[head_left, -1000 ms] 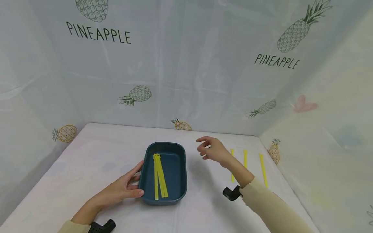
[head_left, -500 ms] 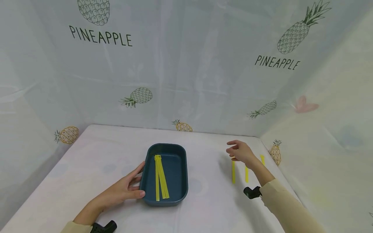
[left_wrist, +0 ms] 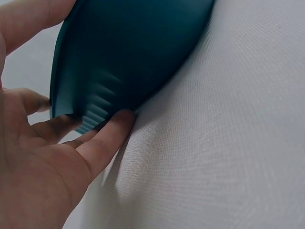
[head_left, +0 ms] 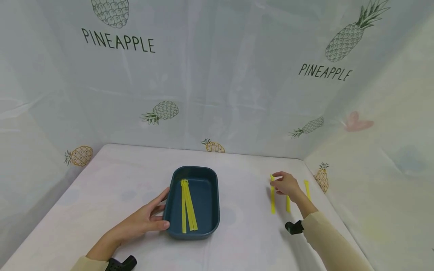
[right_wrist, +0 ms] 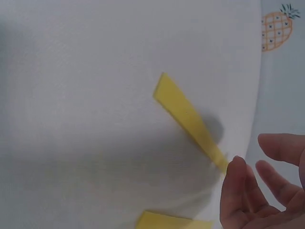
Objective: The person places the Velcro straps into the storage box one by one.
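A dark blue tray [head_left: 205,203] stands left of the table's middle, with several flat yellow strips [head_left: 183,210] bunched in it. My left hand [head_left: 144,220] rests against the tray's left side, its spread fingers touching the outer wall [left_wrist: 128,52] in the left wrist view. Three more yellow strips lie at the right. My right hand [head_left: 286,184] hovers at the far, wider end of the leftmost strip [head_left: 272,203]. In the right wrist view, thumb and fingers stand apart above that strip [right_wrist: 188,117]. The middle strip [head_left: 288,205] is partly covered by the hand.
The rightmost strip [head_left: 307,188] lies beyond my right wrist, partly hidden by the arm. White cloth covers the table [head_left: 237,241]. Pineapple-printed curtains [head_left: 230,94] hang behind and at both sides. Each wrist wears a black device [head_left: 294,227].
My right hand has moved from beside the tray to the right, then lowered toward the leftmost strip. The left hand and tray have stayed in place.
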### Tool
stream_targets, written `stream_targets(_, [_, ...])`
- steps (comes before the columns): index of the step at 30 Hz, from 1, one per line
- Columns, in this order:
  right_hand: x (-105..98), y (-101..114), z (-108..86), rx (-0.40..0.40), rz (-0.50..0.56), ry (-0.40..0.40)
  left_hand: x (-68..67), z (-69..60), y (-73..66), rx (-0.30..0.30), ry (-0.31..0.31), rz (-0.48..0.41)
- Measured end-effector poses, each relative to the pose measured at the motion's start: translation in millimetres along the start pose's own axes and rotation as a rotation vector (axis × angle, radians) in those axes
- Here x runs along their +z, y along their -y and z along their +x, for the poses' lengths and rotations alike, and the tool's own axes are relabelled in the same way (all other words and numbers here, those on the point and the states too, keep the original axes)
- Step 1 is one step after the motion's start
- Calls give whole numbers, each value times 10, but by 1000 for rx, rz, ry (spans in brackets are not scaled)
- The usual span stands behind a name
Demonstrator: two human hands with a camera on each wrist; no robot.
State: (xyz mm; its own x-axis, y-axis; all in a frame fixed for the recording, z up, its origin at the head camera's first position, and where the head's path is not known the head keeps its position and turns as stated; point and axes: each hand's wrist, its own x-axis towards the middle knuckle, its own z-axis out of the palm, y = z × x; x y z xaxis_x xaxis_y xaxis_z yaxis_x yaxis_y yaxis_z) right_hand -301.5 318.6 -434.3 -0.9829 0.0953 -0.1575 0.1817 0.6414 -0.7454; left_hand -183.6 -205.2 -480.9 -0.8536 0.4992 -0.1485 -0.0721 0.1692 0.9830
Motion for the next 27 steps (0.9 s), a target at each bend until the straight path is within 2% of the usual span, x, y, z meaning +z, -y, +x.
stream_targets(6, [56, -74, 49, 20, -7, -16, 3, 2, 0, 1, -7, 1])
stream_targets(11, [117, -141, 71, 24, -68, -50, 12, 3, 5, -13, -16, -8])
stream_targets(16, [124, -189, 68, 4, -106, -66, 12, 5, -5, 11, 0, 1])
stream_targets(21, [109, -195, 59, -11, -86, -58, 11, 5, -17, 10, -6, 10])
stream_targets(24, [106, -197, 54, 3, -53, -47, 16, 5, -15, 7, -8, 6])
stream_targets(27, [101, -192, 51, 9, -65, -34, 12, -4, -12, 12, -6, 2])
